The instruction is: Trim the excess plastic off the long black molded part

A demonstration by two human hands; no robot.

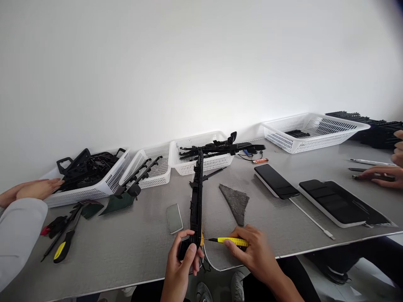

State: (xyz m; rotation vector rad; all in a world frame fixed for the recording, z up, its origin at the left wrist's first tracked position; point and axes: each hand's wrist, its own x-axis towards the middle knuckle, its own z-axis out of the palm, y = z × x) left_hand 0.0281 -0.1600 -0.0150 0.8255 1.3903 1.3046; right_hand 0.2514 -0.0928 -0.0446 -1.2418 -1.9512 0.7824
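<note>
My left hand [184, 262] grips the near end of a long black plastic strip-like part [197, 191], which is held up above the table edge and points away from me. A small orange-yellow piece [202, 240] shows at the part's lower right side. My right hand [256, 251] is closed around a slim yellow-handled tool [234, 241] with a thin dark tip. The tip points left and lies close to the part's near end; whether it touches, I cannot tell. A small grey rectangular block [174, 218] lies left of the part, and a dark rough cloth [236, 201] lies to its right.
White baskets [151, 181] with black parts stand along the wall. Phones [277, 180] and a white cable [311, 218] lie at right. A screwdriver [64, 247] lies at left. One person's hands [39, 188] are at the left basket; another person's hand [379, 174] is at far right.
</note>
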